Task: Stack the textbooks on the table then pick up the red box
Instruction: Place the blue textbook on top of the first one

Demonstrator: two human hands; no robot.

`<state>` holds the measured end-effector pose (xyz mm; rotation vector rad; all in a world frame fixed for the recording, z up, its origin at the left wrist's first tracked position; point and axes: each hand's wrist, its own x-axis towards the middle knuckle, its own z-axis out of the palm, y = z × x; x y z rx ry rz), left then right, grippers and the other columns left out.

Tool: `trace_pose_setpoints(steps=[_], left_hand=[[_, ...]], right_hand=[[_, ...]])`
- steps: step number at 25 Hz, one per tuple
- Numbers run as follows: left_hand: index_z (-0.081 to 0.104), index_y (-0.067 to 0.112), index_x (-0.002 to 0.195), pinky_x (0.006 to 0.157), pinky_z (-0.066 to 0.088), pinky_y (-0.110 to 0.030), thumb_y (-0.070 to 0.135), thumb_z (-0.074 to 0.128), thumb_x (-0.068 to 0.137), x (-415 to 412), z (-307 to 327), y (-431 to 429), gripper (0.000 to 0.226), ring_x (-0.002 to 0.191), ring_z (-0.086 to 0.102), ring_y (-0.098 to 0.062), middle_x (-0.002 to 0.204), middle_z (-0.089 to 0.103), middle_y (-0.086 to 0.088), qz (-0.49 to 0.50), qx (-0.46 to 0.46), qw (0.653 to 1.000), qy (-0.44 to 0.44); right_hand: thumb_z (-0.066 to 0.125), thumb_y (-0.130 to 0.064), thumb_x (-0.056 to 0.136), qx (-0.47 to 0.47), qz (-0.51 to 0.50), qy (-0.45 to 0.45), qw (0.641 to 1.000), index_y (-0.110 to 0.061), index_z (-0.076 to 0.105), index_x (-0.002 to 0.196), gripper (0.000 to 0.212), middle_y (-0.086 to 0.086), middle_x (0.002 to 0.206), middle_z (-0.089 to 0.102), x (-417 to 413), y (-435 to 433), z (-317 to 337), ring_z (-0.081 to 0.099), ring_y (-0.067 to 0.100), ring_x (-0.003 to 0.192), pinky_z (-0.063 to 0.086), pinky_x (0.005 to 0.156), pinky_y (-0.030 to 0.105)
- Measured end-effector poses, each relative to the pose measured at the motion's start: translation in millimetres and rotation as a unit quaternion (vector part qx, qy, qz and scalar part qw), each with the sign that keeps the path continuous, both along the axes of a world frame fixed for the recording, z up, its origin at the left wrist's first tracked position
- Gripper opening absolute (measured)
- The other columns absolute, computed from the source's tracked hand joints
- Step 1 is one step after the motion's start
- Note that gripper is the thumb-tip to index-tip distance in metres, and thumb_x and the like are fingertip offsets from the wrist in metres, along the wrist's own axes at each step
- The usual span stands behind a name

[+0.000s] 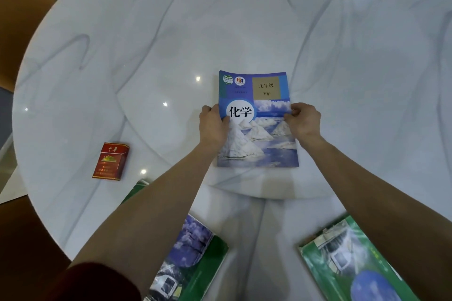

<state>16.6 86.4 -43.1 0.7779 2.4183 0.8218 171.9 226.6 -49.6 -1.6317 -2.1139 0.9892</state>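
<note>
1. Blue chemistry textbook (259,129) lies flat, cover up, mid-worktop.
2. Two green textbooks (193,264) (352,261) lie flat at the near edge, apart.
3. Red box (111,161) lies flat, far left.

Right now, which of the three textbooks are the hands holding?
The blue one at the table's middle, left hand and right hand gripping its sides. The two green ones lie untouched nearer the person.

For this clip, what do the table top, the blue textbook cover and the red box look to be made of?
Table top: looks like polished marble or a marble-look slab, white with grey veins and sharp light glints. Blue textbook: soft paper cover with a slight sheen, held at its sides by the left hand and right hand. Red box: probably printed cardboard, crisp folded edges; any film wrap cannot be told.
</note>
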Motion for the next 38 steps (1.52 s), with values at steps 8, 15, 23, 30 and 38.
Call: trace_pose_setpoints(steps=[8,15,23,30,38], left_hand=[[0.052,-0.004,0.114,0.092,0.046,-0.045,0.015,0.049,0.093,-5.1,-3.9,4.2,0.028,0.107,0.049,-0.039,0.121,0.043,-0.024,-0.038,-0.057,0.998,0.009],[0.045,-0.004,0.121,0.095,0.040,-0.039,0.019,0.044,0.097,2.8,-3.9,7.1,0.034,0.115,0.041,-0.037,0.126,0.040,-0.024,-0.059,-0.112,0.990,0.067],[0.053,0.005,0.118,0.084,0.046,-0.043,0.021,0.044,0.094,15.3,17.4,-9.0,0.029,0.110,0.046,-0.033,0.118,0.051,-0.020,-0.085,-0.090,0.983,0.133],[0.053,0.010,0.120,0.087,0.043,-0.041,0.029,0.044,0.094,47.2,44.2,-24.5,0.034,0.113,0.047,-0.030,0.121,0.053,-0.014,-0.198,-0.090,0.940,0.263],[0.051,0.009,0.122,0.088,0.043,-0.044,0.021,0.042,0.092,120.2,52.1,-36.3,0.033,0.114,0.048,-0.032,0.123,0.056,-0.014,-0.301,-0.076,0.912,0.269]], right_hand=[[0.059,-0.006,0.082,0.012,-0.008,-0.030,0.999,0.002,0.066,0.094,0.017,0.021,0.099,0.070,-0.2,2.1,-4.2,0.064,0.035,0.091,0.051,0.083,0.037],[0.057,-0.005,0.083,0.018,0.004,-0.057,0.998,0.004,0.065,0.096,0.018,0.022,0.102,0.070,-0.5,1.7,-2.4,0.064,0.035,0.092,0.052,0.085,0.038],[0.048,-0.014,0.089,0.069,0.104,-0.107,0.986,-0.003,0.058,0.114,0.029,0.020,0.116,0.059,17.6,-9.8,22.9,0.057,0.036,0.104,0.048,0.087,0.039],[0.047,-0.031,0.090,0.188,0.207,-0.217,0.935,-0.010,0.057,0.116,0.035,0.014,0.114,0.061,57.2,-32.2,45.2,0.055,0.031,0.101,0.045,0.082,0.039],[0.045,-0.029,0.088,0.189,0.160,-0.236,0.940,-0.012,0.061,0.112,0.033,0.011,0.106,0.065,137.3,-77.4,42.6,0.056,0.030,0.096,0.043,0.079,0.037]])
